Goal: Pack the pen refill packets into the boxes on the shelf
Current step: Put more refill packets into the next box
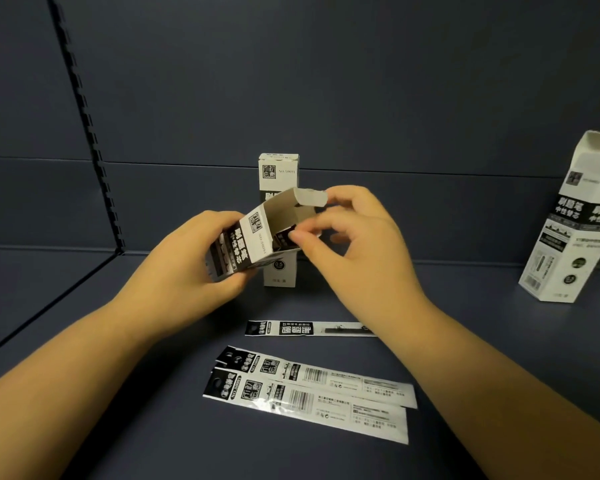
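**Open box held over loose packets on the shelf**

Nearest the camera, two packets (305,401) lie flat and overlapping on the dark shelf (118,427), their long axes running left to right, hang-hole ends to the left. They are black and white with barcodes; the small print is too fine to read. Just beyond them a third packet (309,329) lies alone, also left to right, its right end hidden under the right wrist.

Above these, the left hand (187,268) grips a box (257,240) round its lower body, fingers curled. The box tilts, open end up and to the right, flap raised. The right hand (357,244) is at the mouth, thumb and forefinger pinched on a dark packet end inside it.

Behind stands a closed box (278,174), upright, marked "NO.50001" and "0.5". Far right, an open box (568,223) stands with "0.5" low on its front.
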Demonstrator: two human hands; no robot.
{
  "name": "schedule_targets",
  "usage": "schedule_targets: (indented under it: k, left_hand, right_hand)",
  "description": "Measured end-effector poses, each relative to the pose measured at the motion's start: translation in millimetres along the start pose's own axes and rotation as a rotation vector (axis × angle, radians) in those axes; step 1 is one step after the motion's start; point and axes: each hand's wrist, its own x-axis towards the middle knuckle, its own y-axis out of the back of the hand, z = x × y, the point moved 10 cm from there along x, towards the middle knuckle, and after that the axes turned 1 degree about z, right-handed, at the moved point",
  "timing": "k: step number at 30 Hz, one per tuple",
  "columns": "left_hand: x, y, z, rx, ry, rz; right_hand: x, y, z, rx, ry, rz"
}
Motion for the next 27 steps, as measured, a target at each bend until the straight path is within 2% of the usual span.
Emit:
schedule_targets:
  k: [4,6,8,10,12,16,18,21,27]
  left_hand:
    - [-0.3,-0.5,-2.3,0.008,0.001,0.001]
    - [0.7,0.8,-3.8,0.014,0.0,0.012]
    - [1.6,3.6,-8.6,-0.001,0.023,0.033]
    - [1.6,6.2,-13.0,-0.017,0.043,0.049]
    - [1.2,8.0,-13.9,-0.033,0.044,0.06]
    - [0.3,9.5,-15.0,-0.055,0.045,0.066]
    - [0.0,10.1,-15.3,-0.056,0.047,0.07]
    - [-0.6,10.5,-15.3,-0.065,0.044,0.077]
    - [0.3,8.8,-15.7,-0.064,0.042,0.068]
  right_hand:
    - [-0.5,-1.4,-2.7,0.0,0.016,-0.089]
    - [-0.2,4.3,-6.2,0.038,0.041,-0.069]
    - [0.4,15.0,-2.0,0.1,-0.008,-0.025]
    - [-0.5,16.8,9.0,0.067,-0.101,-0.082]
    - [-5.6,3.7,19.3,-0.133,-0.136,-0.309]
    - [-52.9,-31.8,38.1,-0.452,-0.225,-0.954]
    - [-69.1,-38.8,40.1,-0.534,-0.212,-1.103]
    - [-70.1,-42.2,40.5,-0.568,-0.174,-1.115]
    - [-58.8,-43.4,39.1,-0.514,-0.127,-0.995]
